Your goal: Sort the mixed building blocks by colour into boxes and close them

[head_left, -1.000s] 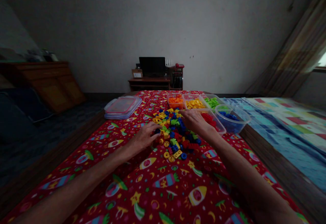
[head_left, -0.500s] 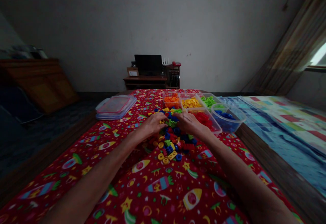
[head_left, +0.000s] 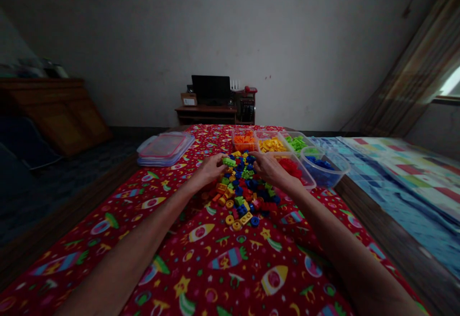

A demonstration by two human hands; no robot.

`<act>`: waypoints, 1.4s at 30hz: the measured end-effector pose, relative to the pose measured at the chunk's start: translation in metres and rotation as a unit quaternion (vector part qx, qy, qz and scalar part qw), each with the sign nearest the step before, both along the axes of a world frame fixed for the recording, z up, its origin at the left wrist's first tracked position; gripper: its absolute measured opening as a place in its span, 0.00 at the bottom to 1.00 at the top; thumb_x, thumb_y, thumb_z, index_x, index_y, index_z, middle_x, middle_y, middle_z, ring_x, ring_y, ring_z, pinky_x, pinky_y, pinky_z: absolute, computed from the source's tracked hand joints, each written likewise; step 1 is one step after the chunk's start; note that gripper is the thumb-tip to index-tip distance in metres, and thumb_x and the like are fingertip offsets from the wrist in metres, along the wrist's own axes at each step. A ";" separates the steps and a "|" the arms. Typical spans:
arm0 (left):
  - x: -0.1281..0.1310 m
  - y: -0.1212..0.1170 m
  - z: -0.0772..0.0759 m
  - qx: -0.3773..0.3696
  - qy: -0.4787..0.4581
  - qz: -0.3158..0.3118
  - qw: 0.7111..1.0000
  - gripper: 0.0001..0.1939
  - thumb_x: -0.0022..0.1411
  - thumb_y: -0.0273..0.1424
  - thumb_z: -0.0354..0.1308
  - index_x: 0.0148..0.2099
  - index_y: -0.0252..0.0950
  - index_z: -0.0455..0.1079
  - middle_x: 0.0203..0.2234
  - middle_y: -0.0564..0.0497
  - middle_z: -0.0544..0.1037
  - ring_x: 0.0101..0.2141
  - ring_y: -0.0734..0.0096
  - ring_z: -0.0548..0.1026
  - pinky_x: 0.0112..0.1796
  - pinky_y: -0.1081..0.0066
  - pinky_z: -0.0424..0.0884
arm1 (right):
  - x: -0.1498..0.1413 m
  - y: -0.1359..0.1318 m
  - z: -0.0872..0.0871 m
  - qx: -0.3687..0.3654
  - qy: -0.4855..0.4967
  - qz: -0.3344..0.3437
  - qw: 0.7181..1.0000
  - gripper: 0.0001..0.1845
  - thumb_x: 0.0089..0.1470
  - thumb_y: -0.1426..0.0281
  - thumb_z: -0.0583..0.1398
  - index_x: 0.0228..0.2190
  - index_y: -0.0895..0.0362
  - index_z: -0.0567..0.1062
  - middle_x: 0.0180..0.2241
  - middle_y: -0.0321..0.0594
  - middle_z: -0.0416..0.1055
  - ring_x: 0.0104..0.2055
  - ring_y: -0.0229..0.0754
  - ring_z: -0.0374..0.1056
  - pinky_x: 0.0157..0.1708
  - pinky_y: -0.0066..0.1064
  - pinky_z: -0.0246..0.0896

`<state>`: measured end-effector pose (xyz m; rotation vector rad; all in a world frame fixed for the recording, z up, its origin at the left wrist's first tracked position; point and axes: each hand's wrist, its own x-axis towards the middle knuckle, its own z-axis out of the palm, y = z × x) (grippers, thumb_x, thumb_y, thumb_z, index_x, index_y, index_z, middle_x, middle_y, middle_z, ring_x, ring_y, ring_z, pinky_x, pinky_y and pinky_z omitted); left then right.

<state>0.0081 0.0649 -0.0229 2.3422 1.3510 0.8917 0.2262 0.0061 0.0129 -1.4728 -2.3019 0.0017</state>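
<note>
A pile of mixed toy building bricks (head_left: pixel 238 191) in blue, yellow, red, green and orange lies on the red patterned cloth (head_left: pixel 201 268). At the pile's left side, my left hand (head_left: pixel 211 168) is closed, pinching a light green brick (head_left: pixel 229 162) between thumb and fingers. My right hand (head_left: pixel 269 166) reaches over the pile's right edge with its fingers bent down and drawn together. Whatever those fingertips hold, if anything, is hidden by the hand. Loose round yellow pieces (head_left: pixel 229 220) and a blue ring (head_left: pixel 255 221) lie at the near end of the pile.
Clear tubs hold sorted orange bricks (head_left: pixel 244 138), yellow bricks (head_left: pixel 271 145), green bricks (head_left: pixel 296 143) and red bricks (head_left: pixel 289 167). A round tub (head_left: pixel 328 180) contains blue ones. Stacked lids (head_left: pixel 163 147) lie at left. A bed (head_left: pixel 406 201) adjoins the table's right side.
My left hand has drawn slightly left and up from the pile, and a light green brick now shows in its fingers. My right hand has shifted slightly right, uncovering more bricks in the middle.
</note>
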 end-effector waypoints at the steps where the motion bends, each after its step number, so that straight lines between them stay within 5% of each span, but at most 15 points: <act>1: -0.003 0.001 0.001 -0.007 0.012 0.013 1.000 0.18 0.53 0.29 0.52 0.48 0.34 0.69 0.27 0.52 0.77 0.29 0.68 0.74 0.31 0.72 0.69 | 0.000 -0.001 0.001 -0.005 0.000 0.001 1.000 0.25 0.56 0.75 0.46 0.54 0.63 0.65 0.38 0.49 0.75 0.36 0.42 0.68 0.37 0.29 0.57; 5: -0.007 0.000 0.004 0.048 0.083 0.047 0.994 0.18 0.51 0.31 0.58 0.46 0.35 0.72 0.28 0.50 0.75 0.30 0.66 0.73 0.33 0.70 0.69 | -0.001 0.000 0.000 -0.004 0.012 0.000 1.000 0.25 0.55 0.75 0.47 0.54 0.63 0.65 0.36 0.48 0.75 0.34 0.41 0.67 0.35 0.28 0.55; 12: 0.005 -0.017 0.003 0.118 0.169 -0.067 0.976 0.08 0.55 0.28 0.55 0.36 0.37 0.75 0.36 0.47 0.74 0.39 0.64 0.72 0.40 0.69 0.68 | -0.001 0.000 0.000 0.002 0.020 0.010 1.000 0.23 0.55 0.75 0.47 0.51 0.62 0.68 0.34 0.46 0.75 0.32 0.40 0.66 0.33 0.27 0.54; 18: -0.004 -0.019 0.000 0.067 0.200 0.014 0.977 0.10 0.53 0.27 0.56 0.38 0.39 0.76 0.32 0.47 0.78 0.37 0.61 0.74 0.38 0.68 0.69 | -0.003 -0.003 0.001 -0.003 0.005 0.023 1.000 0.21 0.55 0.75 0.47 0.47 0.62 0.71 0.33 0.46 0.75 0.32 0.39 0.67 0.31 0.27 0.53; 24: 0.002 -0.009 0.007 0.002 0.024 -0.002 1.000 0.11 0.51 0.28 0.55 0.37 0.37 0.75 0.33 0.49 0.80 0.36 0.63 0.76 0.40 0.66 0.70 | -0.006 0.003 -0.008 0.005 0.002 0.001 1.000 0.23 0.55 0.74 0.47 0.51 0.62 0.68 0.34 0.48 0.75 0.34 0.42 0.68 0.35 0.29 0.56; 29: 0.010 -0.012 0.011 -0.139 -0.176 -0.051 0.973 0.20 0.48 0.34 0.59 0.44 0.32 0.70 0.31 0.47 0.80 0.34 0.63 0.77 0.34 0.67 0.72 | -0.010 0.005 -0.012 -0.009 0.091 0.020 0.996 0.26 0.52 0.76 0.50 0.53 0.62 0.68 0.39 0.47 0.74 0.35 0.41 0.67 0.38 0.29 0.58; 33: 0.016 -0.022 0.016 -0.155 -0.216 -0.053 0.962 0.23 0.47 0.37 0.62 0.46 0.33 0.69 0.30 0.49 0.80 0.33 0.65 0.77 0.34 0.68 0.72 | -0.014 0.007 -0.010 -0.070 0.170 0.031 0.983 0.24 0.52 0.76 0.51 0.51 0.60 0.71 0.33 0.41 0.74 0.32 0.37 0.67 0.35 0.27 0.59; 37: 0.022 -0.025 0.019 -0.144 -0.217 -0.053 0.964 0.22 0.46 0.38 0.63 0.43 0.32 0.70 0.27 0.49 0.80 0.32 0.64 0.77 0.34 0.68 0.72 | -0.015 0.011 -0.012 -0.141 0.269 0.071 0.950 0.19 0.56 0.66 0.53 0.45 0.61 0.75 0.27 0.36 0.72 0.27 0.34 0.65 0.28 0.24 0.59; 42: 0.029 -0.029 0.018 -0.169 -0.233 -0.054 0.956 0.23 0.46 0.42 0.63 0.42 0.32 0.70 0.26 0.50 0.79 0.28 0.66 0.77 0.30 0.69 0.72 | -0.018 0.014 -0.016 -0.107 0.288 0.035 0.951 0.19 0.47 0.62 0.62 0.40 0.58 0.77 0.26 0.35 0.71 0.27 0.35 0.65 0.27 0.24 0.58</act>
